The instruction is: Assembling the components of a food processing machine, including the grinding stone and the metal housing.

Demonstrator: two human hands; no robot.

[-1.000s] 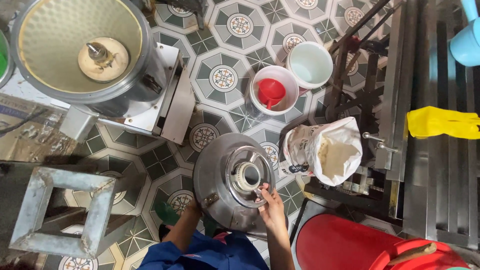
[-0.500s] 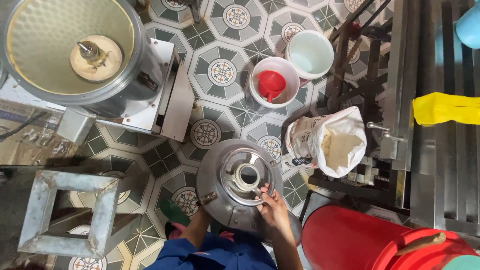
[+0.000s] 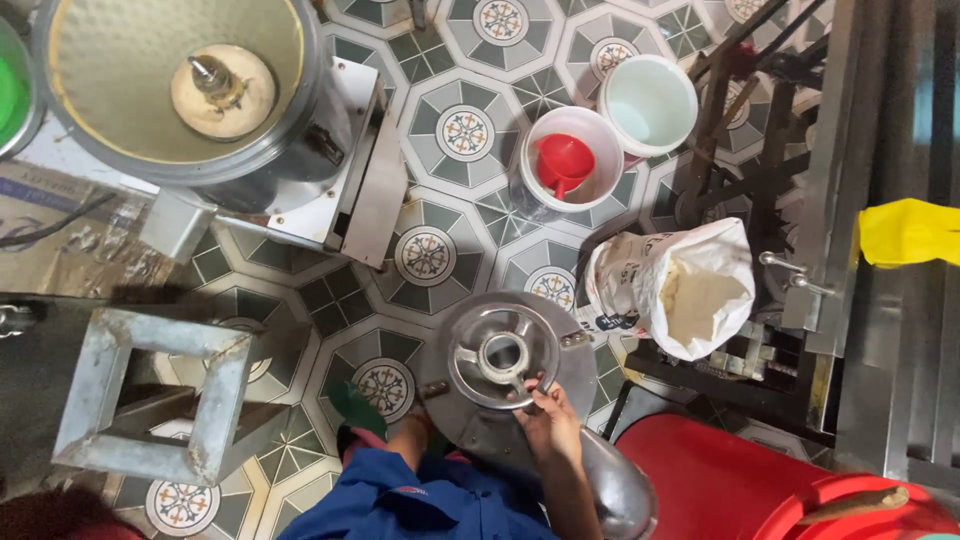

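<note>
Your right hand [image 3: 547, 420] grips the near rim of the metal disc [image 3: 508, 360], fingers curled over the inner ring by the hub, thumb underneath as far as it shows. Your left hand [image 3: 418, 425] is mostly hidden under the disc's left edge, so you can't tell if it's closed on the rim or just propping it; only forearm and a bit of wrist show. The disc sits low in front of you, flat side up, spoked hub in the middle, held above the tiled floor [image 3: 430, 255] and over a rounded steel body [image 3: 615, 490] by your right arm. Your blue sleeve [image 3: 420, 505] fills the bottom edge. Just right of the disc, an open white sack [image 3: 680, 290] of pale powder leans on a dark frame. Further up, a white tub with a red funnel [image 3: 562, 160] inside, and a pale bucket [image 3: 650, 105] touching it. Top left, a big steel drum [image 3: 170, 85] on its base, centre spindle bare, nothing mounted on it. Left, a square metal frame [image 3: 150, 400]. Bottom right, a red bin [image 3: 740, 480]. Progress, judged: the disc is in hand and lifted, not seated on anything; the drum is well apart from it; the sack is open.
</note>
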